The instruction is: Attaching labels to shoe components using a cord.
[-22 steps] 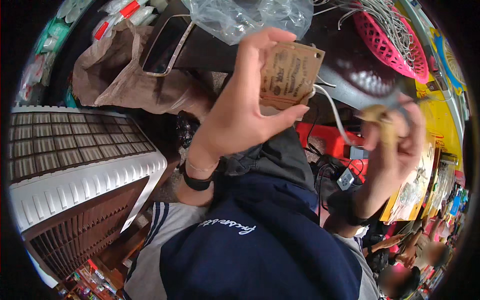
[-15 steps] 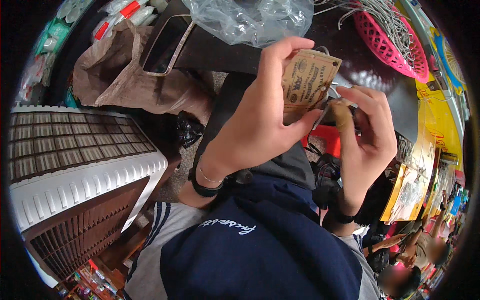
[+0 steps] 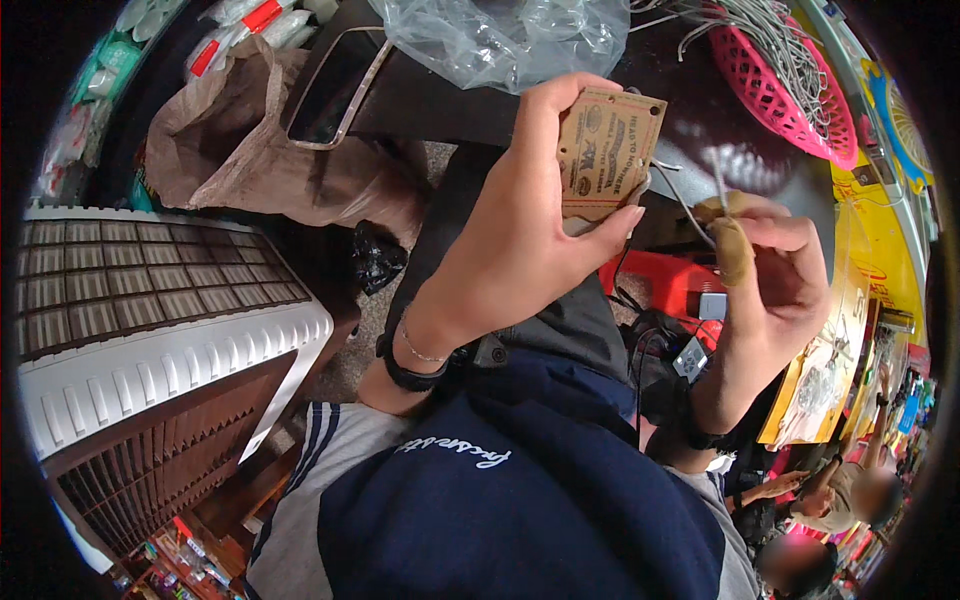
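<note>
At the far left sits a white slatted crate (image 3: 150, 330) with brown panels, well apart from your hands. Above it lies a crumpled brown paper bag (image 3: 235, 150), with a dark framed glass panel (image 3: 340, 85) resting against it. A clear plastic bag (image 3: 505, 40) lies on the dark tabletop (image 3: 440, 105) at top centre.

Your left hand (image 3: 520, 250) is raised in the middle of the view, a dark band at the wrist. Its grip is clenched on a tan cardboard tag (image 3: 608, 152), thumb pressed against the lower edge and fingers wrapped behind the left side. The tag stands nearly upright, printed face toward you.

A thin white string (image 3: 680, 200) runs from the tag across to your right hand (image 3: 775, 290), just beside it. That grip is closed, pinching a small tan piece (image 3: 733, 250) between thumb and fingertips; what the piece is cannot be told.

Beyond the right hand, a pink plastic basket (image 3: 790, 85) holds grey wire hooks (image 3: 760, 35). Below the hands, a red object (image 3: 665, 285) shows. Another person (image 3: 850, 490) is at the lower right.
</note>
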A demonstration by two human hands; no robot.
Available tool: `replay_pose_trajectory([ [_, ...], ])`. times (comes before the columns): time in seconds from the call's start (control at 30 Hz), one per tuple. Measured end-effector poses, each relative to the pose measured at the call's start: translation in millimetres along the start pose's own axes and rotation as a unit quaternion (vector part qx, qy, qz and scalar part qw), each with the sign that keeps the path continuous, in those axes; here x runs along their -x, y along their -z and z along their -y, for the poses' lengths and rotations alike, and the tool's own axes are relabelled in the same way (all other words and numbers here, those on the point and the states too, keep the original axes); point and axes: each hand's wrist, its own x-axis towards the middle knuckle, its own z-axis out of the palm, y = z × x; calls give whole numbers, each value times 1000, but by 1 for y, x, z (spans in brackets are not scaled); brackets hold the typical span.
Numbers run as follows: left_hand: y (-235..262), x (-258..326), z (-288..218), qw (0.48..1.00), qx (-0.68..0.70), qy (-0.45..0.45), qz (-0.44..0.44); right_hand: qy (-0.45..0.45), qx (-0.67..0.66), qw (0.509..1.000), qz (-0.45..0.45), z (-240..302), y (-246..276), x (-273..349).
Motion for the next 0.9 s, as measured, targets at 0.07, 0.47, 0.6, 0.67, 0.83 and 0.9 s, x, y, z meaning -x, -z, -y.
replay_pose_trajectory([
  [0.07, -1, 1, -1, 1000, 2, 22, 8, -31, 68, 997, -13, 2, -8, 0],
  [0.47, -10, 3, -4, 1000, -17, -1, -20, 147, 300, 942, 7, -8, -24, -5],
  [0.6, -14, 4, -5, 998, -46, -26, -28, 160, 309, 937, -8, -11, -25, -4],
  [0.67, -15, 4, -7, 998, -52, -18, -26, 156, 299, 941, -5, -11, -27, -2],
  [0.83, -23, 7, -3, 996, -75, -45, -30, 157, 334, 929, -8, -11, -27, 0],
  [0.9, -25, 7, -4, 996, -67, -47, -28, 168, 361, 917, -33, -11, -27, 1],
])
